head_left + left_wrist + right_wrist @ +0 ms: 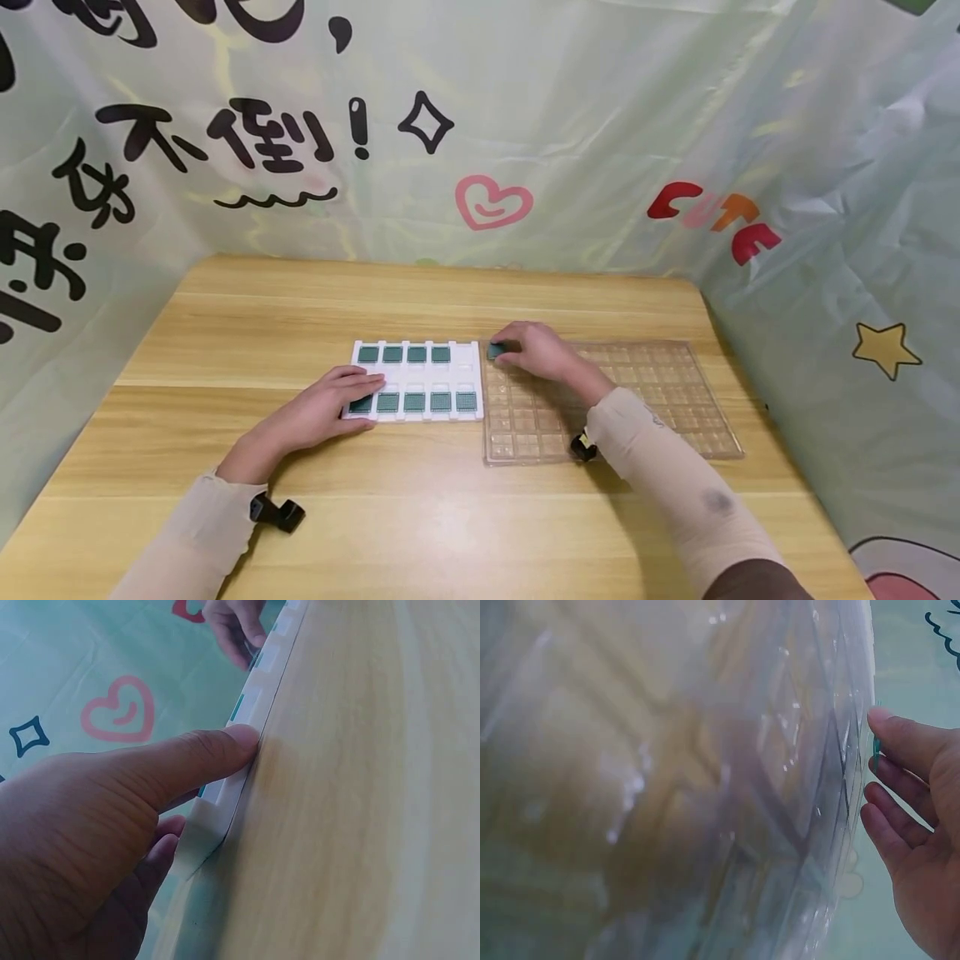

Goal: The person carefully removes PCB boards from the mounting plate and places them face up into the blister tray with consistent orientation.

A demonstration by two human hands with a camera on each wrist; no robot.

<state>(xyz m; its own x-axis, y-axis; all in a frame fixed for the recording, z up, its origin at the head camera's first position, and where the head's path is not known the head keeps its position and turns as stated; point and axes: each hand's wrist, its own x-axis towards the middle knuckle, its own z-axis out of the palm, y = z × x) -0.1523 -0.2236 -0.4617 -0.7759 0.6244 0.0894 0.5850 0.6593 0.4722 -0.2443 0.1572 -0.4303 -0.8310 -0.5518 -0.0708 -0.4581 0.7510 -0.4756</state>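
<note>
A white tray [471, 377] with two rows of slots lies mid-table, carrying several green square chips [415, 402]. The slot at the right end of its back row holds no chip. At the tray's left end my left hand [330, 406] grips it, thumb along the near edge and fingers reaching over the top, partly covering one chip. Between thumb and fingertips my right hand [536, 348] pinches another green chip [496, 350], also seen edge-on in the right wrist view [877, 750]. That chip is over the back left corner of a clear plastic compartment tray [525, 421].
The clear tray stands directly against the white tray's right side and extends toward the table's right edge. Printed cloth sheets [600, 125] rise behind and beside the wooden table [420, 517]. My right forearm crosses over the clear tray.
</note>
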